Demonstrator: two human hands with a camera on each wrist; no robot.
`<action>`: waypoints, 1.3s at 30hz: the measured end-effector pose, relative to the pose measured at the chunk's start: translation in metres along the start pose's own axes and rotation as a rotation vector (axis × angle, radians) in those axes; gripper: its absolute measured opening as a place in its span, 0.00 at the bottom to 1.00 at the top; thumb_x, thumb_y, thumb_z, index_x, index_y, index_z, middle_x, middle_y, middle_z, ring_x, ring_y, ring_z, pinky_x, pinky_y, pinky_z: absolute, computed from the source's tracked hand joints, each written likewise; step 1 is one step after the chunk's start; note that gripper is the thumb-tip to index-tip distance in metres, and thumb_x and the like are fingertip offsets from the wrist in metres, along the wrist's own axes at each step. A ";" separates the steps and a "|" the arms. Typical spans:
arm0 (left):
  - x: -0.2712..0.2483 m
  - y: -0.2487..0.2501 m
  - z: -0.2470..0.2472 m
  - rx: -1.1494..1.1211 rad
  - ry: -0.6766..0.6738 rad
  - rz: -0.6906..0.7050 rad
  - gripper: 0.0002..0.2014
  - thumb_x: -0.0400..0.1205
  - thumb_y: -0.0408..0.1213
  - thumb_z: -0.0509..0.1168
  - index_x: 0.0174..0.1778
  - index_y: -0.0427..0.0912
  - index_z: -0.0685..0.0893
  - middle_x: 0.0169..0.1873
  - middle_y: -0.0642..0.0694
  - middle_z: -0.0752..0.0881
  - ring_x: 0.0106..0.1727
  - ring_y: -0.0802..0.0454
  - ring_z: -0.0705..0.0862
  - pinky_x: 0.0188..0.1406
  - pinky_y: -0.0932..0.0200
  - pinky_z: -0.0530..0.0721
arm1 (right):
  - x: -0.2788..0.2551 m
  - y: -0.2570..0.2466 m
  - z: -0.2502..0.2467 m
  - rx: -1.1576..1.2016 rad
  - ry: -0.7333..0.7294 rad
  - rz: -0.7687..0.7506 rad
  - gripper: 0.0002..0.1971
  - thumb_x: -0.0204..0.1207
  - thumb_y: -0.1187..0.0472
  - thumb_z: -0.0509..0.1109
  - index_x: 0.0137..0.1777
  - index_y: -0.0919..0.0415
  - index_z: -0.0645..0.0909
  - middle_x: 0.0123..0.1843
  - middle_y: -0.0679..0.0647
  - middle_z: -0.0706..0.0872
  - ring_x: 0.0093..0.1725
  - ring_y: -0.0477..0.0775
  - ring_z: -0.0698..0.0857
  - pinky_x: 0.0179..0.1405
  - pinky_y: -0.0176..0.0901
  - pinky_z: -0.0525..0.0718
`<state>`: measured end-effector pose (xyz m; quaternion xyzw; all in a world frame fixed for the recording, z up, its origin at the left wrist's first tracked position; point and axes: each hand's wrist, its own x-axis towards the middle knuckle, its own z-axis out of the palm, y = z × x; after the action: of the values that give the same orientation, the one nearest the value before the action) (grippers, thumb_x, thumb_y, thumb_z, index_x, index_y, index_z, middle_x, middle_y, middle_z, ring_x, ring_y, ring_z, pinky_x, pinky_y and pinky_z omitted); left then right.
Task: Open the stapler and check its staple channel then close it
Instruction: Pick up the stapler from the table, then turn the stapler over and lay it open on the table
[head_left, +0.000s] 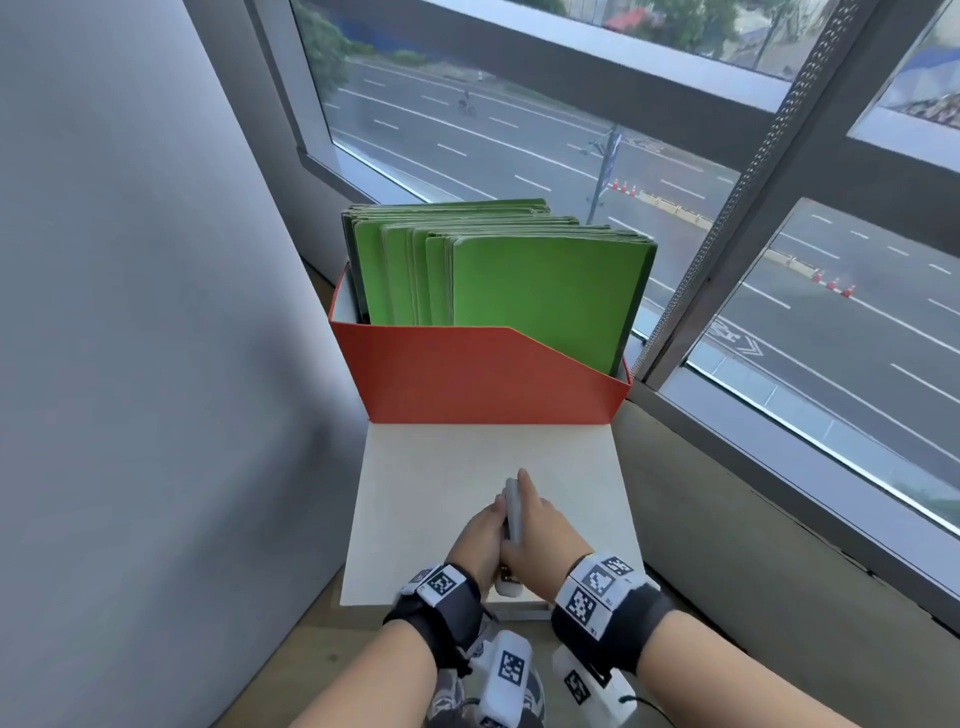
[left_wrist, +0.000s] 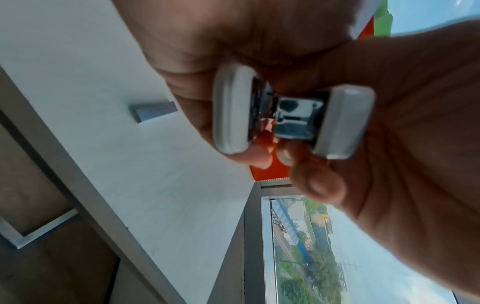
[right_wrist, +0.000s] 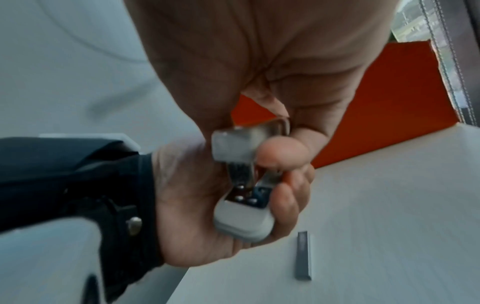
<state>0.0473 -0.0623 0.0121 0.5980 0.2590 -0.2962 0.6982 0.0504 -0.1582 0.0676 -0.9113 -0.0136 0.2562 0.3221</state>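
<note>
A small grey stapler (head_left: 513, 512) is held over the white table (head_left: 426, 478), pointing away from me, with a hand on each side. My left hand (head_left: 480, 530) grips its lower part, the base (right_wrist: 244, 222). My right hand (head_left: 540, 519) grips the upper grey cover (right_wrist: 233, 148). In the left wrist view the cover (left_wrist: 345, 121) and the base (left_wrist: 231, 111) stand apart, hinged at the near end, with shiny metal (left_wrist: 296, 115) between them. The inside of the staple channel is hidden by fingers.
A loose strip of staples (right_wrist: 303, 255) lies flat on the table under the hands. An orange file box (head_left: 483, 379) full of green folders (head_left: 519, 280) stands at the table's far edge. A grey wall is left, a window and ledge right.
</note>
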 end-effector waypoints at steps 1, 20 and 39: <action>0.001 -0.001 0.001 0.002 -0.014 0.011 0.26 0.85 0.57 0.48 0.54 0.45 0.87 0.28 0.50 0.87 0.27 0.52 0.83 0.21 0.63 0.75 | -0.002 -0.001 -0.004 -0.027 -0.012 -0.005 0.37 0.79 0.58 0.59 0.82 0.58 0.43 0.58 0.67 0.84 0.51 0.63 0.86 0.44 0.48 0.81; -0.018 0.008 -0.008 -0.035 -0.055 0.038 0.23 0.85 0.56 0.48 0.47 0.42 0.80 0.26 0.45 0.76 0.22 0.52 0.73 0.24 0.58 0.71 | 0.004 -0.052 -0.086 -0.144 -0.281 0.115 0.13 0.71 0.62 0.65 0.48 0.68 0.87 0.27 0.57 0.85 0.21 0.51 0.81 0.32 0.42 0.83; -0.036 0.011 -0.029 -0.183 -0.114 0.054 0.27 0.86 0.56 0.45 0.44 0.41 0.83 0.23 0.47 0.78 0.20 0.53 0.73 0.17 0.63 0.72 | 0.089 -0.036 -0.077 0.332 -0.025 0.128 0.19 0.68 0.49 0.78 0.43 0.68 0.86 0.28 0.57 0.86 0.25 0.53 0.80 0.34 0.48 0.81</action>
<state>0.0302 -0.0288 0.0410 0.5208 0.2286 -0.2860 0.7712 0.1698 -0.1572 0.0995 -0.8413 0.0829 0.2860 0.4512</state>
